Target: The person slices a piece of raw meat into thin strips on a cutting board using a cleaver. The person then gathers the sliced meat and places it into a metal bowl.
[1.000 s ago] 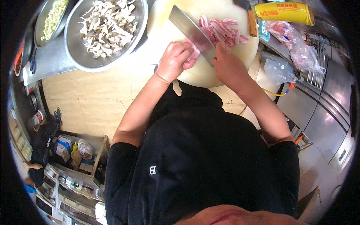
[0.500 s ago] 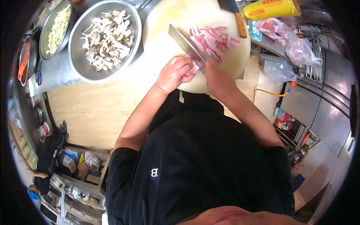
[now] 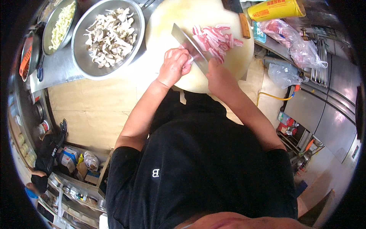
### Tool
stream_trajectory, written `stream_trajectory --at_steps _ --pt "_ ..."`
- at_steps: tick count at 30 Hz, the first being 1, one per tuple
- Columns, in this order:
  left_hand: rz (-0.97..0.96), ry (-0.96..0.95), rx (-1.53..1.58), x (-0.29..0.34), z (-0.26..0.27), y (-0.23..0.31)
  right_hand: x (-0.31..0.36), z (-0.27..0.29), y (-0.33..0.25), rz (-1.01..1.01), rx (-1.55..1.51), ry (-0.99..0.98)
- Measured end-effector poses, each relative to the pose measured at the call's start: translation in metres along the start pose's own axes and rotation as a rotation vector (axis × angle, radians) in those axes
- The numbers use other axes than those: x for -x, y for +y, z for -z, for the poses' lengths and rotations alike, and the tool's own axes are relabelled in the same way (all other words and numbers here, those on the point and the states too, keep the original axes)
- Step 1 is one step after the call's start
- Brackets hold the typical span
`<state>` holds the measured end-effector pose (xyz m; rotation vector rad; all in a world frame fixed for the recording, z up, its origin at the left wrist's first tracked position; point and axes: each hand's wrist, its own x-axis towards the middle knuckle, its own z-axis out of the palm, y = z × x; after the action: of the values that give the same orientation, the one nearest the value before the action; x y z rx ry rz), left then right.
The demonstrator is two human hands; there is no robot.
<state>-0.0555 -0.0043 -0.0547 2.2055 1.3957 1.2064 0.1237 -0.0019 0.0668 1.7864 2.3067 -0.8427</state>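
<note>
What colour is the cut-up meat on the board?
The sliced meat is pink with white streaks, best seen in the head view.

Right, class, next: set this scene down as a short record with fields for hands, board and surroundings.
Left hand: curled over pink meat that it mostly hides
Right hand: holding a cleaver; handle hidden
Cutting board: round, pale; sliced meat lies right of the cleaver
Left of board: steel bowl of mushroom pieces
Right of board: yellow package

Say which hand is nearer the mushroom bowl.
Left: the left hand sits right of the mushroom bowl; the right hand, holding the cleaver, is farther right.
</note>
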Motion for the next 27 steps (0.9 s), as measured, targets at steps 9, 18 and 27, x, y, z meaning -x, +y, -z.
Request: stream_trajectory --at_steps 9,18,27 --pt "0.009 -0.055 0.023 -0.002 0.003 0.000 -0.061 0.008 -0.020 0.137 -0.176 0.083" --pt "-0.025 -0.091 0.016 0.002 -0.002 -0.007 -0.045 -0.003 -0.026 0.100 -0.090 0.119" --pt "0.006 0.031 -0.069 0.011 0.017 0.006 0.001 0.002 0.018 0.068 -0.098 0.120"
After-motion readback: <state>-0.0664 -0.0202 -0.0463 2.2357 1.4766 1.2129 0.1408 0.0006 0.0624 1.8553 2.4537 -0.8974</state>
